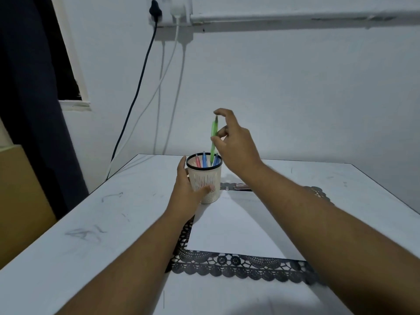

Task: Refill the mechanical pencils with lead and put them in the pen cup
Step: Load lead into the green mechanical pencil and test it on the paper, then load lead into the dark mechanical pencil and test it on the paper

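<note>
Table, white and scuffed, runs to a pale wall where cables hang from sockets at the upper left. Just left of centre the person's left hand curls round the cup, thumb across its front and fingers behind, steadying it where it stands at the far edge of a white sheet laid on a dark lace mat. Inside the cup stand a pink pencil and blue ones. Right of them a green pencil stands almost upright, its lower end already inside the rim. The right hand pinches its shaft between thumb and fingers, the forefinger arched over its top. This looks like the putting-away step, nearly done. The next move probably calls for loosening that pinch so the pencil drops among the others. A small dark flat thing lies behind the right wrist; I cannot tell what it is.
</note>
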### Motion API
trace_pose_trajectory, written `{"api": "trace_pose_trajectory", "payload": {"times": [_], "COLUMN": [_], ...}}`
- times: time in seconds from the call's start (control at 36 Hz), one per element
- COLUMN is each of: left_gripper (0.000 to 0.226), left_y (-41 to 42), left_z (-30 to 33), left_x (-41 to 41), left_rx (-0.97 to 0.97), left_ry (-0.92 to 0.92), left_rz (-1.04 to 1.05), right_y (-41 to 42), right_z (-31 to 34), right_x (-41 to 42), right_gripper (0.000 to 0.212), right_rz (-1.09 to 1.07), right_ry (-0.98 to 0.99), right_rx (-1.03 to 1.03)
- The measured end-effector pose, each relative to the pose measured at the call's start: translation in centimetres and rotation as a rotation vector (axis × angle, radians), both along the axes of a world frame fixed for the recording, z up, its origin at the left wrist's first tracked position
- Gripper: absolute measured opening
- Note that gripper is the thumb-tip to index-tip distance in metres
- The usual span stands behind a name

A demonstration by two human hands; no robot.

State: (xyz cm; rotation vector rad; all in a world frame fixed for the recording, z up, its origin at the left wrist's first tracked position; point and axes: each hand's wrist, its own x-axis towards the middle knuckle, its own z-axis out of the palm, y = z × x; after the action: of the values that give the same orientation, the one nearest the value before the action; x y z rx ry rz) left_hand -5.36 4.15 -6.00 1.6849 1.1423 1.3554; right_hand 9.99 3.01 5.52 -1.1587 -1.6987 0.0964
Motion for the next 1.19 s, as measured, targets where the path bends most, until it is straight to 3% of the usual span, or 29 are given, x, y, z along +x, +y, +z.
{"api": "trace_pose_trajectory", "payload": {"times": [0.11, 0.25, 0.42, 0.5, 0.67, 0.72, 0.78, 0.83, 0.89, 0.94, 1.06, 1.19], "left_gripper": [0.099, 0.098, 0.097, 0.097, 0.116, 0.106, 0.082, 0.052, 0.026, 0.013, 0.023, 0.032], "left_y": [0.2, 0.5, 0.4, 0.4, 0.0, -0.9, -2.4, -3.9, -4.8, -5.5, -6.2, -5.5], "left_z": [-0.2, -0.6, -0.5, -0.4, 0.4, 1.2, 2.3, 3.4, 3.9, 3.7, 1.2, -0.5], "left_x": [0.0, -0.1, -0.1, -0.1, -0.4, -0.1, 0.4, 1.1, 1.9, 2.7, 4.8, 5.1], "left_rx": [0.026, 0.032, 0.042, 0.049, 0.12, 0.26, 0.441, 0.603, 0.71, 0.687, 0.451, 0.407], "left_ry": [-0.024, -0.023, -0.029, -0.016, 0.052, 0.106, 0.141, 0.173, 0.261, 0.416, 0.677, 0.956], "left_rz": [-0.013, -0.01, 0.001, 0.008, 0.156, 0.253, 0.345, 0.381, 0.306, 0.205, 0.054, -0.241], "right_y": [1.0, 1.7, 1.7, 1.3, -0.8, -2.0, -3.2, -4.3, -5.2, -5.9, -7.0, -7.4], "right_z": [-1.4, -2.9, -3.1, -3.5, -5.6, -6.3, -7.4, -8.6, -9.8, -10.6, -11.2, -11.5], "right_x": [-0.5, -0.9, -0.8, 0.0, 3.4, 4.9, 6.5, 7.9, 8.9, 9.5, 9.8, 9.9], "right_gripper": [0.047, 0.021, 0.046, 0.058, 0.05, 0.032, 0.012, 0.01, 0.024, 0.033, 0.033, 0.031], "right_rz": [-0.019, -0.124, -0.166, -0.076, -0.06, -0.074, -0.105, -0.163, -0.218, -0.24, -0.218, -0.225], "right_ry": [-0.064, -0.18, -0.274, -0.178, -0.087, -0.144, -0.304, -0.472, -0.57, -0.621, -0.699, -0.718], "right_rx": [-0.099, -0.161, -0.231, -0.2, -0.106, -0.152, -0.245, -0.314, -0.369, -0.415, -0.469, -0.437]}}
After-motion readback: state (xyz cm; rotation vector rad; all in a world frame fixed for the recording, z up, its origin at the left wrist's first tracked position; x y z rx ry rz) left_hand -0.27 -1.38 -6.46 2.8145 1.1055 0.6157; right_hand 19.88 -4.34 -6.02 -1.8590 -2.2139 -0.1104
